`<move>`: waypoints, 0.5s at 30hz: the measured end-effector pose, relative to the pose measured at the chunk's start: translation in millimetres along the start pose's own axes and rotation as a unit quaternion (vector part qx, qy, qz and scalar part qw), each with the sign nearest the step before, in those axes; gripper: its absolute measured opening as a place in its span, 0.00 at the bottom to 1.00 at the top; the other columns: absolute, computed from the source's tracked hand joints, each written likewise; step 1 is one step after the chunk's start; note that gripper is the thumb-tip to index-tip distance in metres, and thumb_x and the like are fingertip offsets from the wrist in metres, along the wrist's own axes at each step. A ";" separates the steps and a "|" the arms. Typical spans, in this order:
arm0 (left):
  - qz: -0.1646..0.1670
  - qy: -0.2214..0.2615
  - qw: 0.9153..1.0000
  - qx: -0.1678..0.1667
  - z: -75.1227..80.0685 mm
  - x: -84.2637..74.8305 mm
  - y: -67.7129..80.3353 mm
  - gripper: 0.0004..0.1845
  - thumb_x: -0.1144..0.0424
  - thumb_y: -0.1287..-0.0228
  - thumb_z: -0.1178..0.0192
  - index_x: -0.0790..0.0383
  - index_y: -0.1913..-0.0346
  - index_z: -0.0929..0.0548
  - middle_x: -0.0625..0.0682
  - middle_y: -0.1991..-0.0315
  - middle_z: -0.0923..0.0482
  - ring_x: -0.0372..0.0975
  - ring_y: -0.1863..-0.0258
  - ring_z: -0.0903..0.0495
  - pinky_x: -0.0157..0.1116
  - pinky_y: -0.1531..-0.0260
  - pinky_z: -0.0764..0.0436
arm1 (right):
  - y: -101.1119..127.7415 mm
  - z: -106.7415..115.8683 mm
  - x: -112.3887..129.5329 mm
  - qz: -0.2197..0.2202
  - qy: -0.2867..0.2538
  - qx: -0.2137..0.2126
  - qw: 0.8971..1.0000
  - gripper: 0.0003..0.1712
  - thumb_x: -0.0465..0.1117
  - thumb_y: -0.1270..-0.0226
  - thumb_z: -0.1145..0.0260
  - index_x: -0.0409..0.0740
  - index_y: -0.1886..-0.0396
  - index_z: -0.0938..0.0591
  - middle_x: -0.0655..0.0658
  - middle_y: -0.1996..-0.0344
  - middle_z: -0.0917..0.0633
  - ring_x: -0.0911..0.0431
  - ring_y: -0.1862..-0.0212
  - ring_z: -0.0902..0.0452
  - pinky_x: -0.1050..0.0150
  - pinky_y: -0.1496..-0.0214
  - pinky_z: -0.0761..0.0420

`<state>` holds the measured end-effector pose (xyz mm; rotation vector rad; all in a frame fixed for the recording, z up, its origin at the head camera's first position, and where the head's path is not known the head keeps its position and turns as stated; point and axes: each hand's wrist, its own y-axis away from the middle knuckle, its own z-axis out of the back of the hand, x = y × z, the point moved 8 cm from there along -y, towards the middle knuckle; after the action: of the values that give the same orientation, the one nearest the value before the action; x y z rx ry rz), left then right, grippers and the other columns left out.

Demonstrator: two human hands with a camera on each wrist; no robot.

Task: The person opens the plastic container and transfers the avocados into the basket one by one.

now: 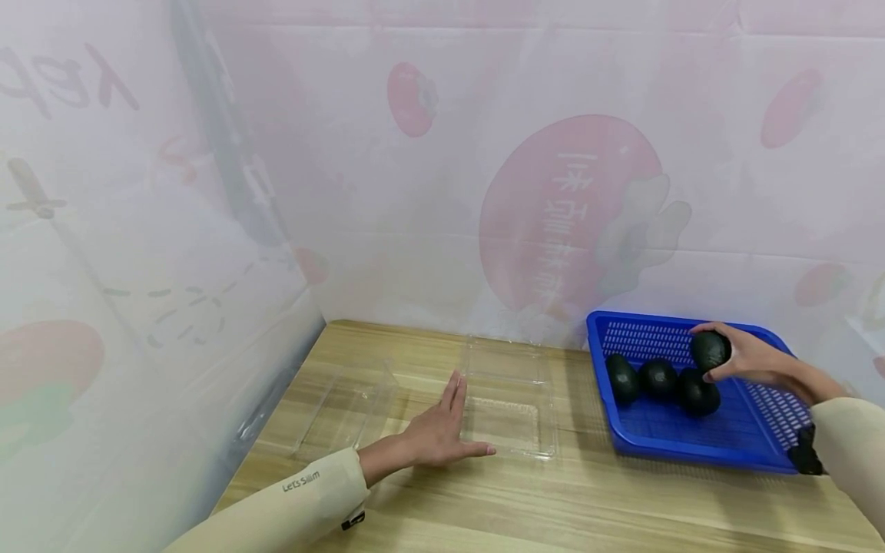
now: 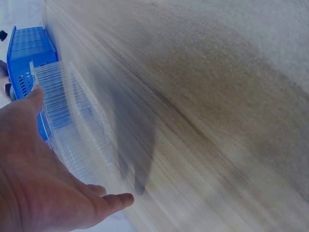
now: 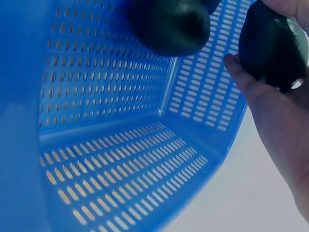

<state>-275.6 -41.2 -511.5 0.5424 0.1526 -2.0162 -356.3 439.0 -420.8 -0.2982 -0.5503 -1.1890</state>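
Observation:
My right hand [image 1: 752, 358] grips a dark green avocado [image 1: 709, 351] above the blue plastic basket [image 1: 698, 455]; in the right wrist view thumb and fingers curve around this avocado [image 3: 271, 48]. Three more avocados lie on the basket's floor, among them a left one [image 1: 623, 379], a middle one [image 1: 658, 378] and a right one [image 1: 698, 393]. With fingers spread, my left hand [image 1: 435, 434] is at the left side of a clear plastic clamshell box [image 1: 542, 442], whose lid stands open at the back. Whether that hand touches the box I cannot tell.
A second clear plastic container [image 1: 332, 415] stands left of my left hand on the wooden table [image 1: 553, 507]. A pale printed sheet [image 1: 387, 230] hangs behind the table and along its left side. The basket is near the table's back right.

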 end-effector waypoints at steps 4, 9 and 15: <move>0.002 -0.002 1.000 0.005 -2.1 1.9 -0.9 0.69 0.25 0.35 0.38 0.71 0.15 0.63 0.68 0.14 0.69 0.58 0.39 0.18 0.35 0.70 0.20 | 3.6 2.3 -5.6 -0.005 -0.002 0.003 1.000 0.49 0.36 0.41 0.19 0.27 0.26 0.36 0.19 0.33 0.31 0.52 0.48 0.22 0.54 0.55 0.18; 0.000 -0.002 1.000 0.005 -4.3 3.7 -1.9 0.69 0.24 0.35 0.40 0.71 0.15 0.63 0.68 0.14 0.68 0.58 0.39 0.18 0.35 0.69 0.20 | 7.2 4.5 -15.4 -0.010 -0.003 0.005 1.000 0.49 0.35 0.42 0.20 0.27 0.26 0.36 0.18 0.32 0.33 0.68 0.52 0.30 0.62 0.59 0.21; 0.001 0.004 1.000 0.005 -3.9 4.7 -2.1 0.69 0.25 0.36 0.38 0.71 0.15 0.62 0.68 0.14 0.68 0.58 0.41 0.17 0.34 0.72 0.22 | 10.0 5.7 -24.8 -0.012 0.009 0.010 1.000 0.48 0.32 0.43 0.21 0.25 0.27 0.36 0.16 0.31 0.35 0.52 0.45 0.28 0.64 0.59 0.22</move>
<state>-278.0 -42.7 -517.2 0.5563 0.1473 -2.0132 -354.9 465.0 -429.1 -0.2641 -0.5500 -1.2074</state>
